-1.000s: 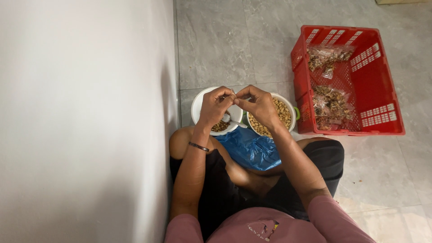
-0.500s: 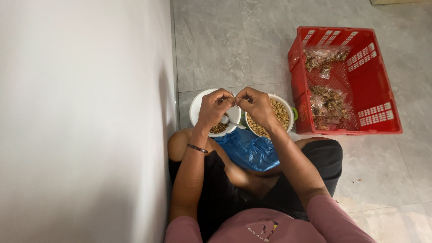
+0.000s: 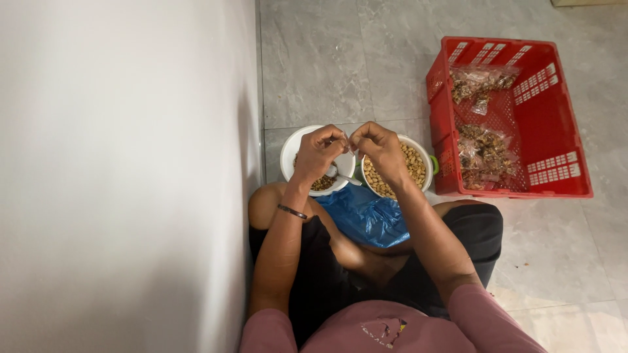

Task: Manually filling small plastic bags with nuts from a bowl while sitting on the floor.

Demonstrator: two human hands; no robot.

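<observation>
Both hands up over the bowls, fingertips meeting. Left hand [image 3: 318,151] and right hand [image 3: 381,149] each have thumb and forefinger pressed together on a small clear pouch [image 3: 345,148] that sits right between the two pinches; the other fingers are curled in. Can't tell if the pouch mouth is open or sealed, too small and see-through. Directly below the left fingers: white bowl [image 3: 292,149] with dark brown pieces and a spoon [image 3: 339,174] lying in it, handle running toward the right-hand bowl. Below the right fingers: second bowl [image 3: 422,155] full of pale nuts [image 3: 412,163], touching or just beside the white one. Nearer the body than the fingers, a blue plastic bag [image 3: 364,217] on the lap. Well out to the right of the right hand, a red crate [image 3: 560,186] with filled clear packets [image 3: 481,151] inside. My read: the step is working the pouch mouth between the two pinches. To do it well, I'd grip only the very edge of each film layer, slide thumbs against forefingers in opposite directions rather than pulling hard, and keep the pouch above the bowls so anything that drops lands in them. Keep wrists close together; thin film tears if tugged sideways.
</observation>
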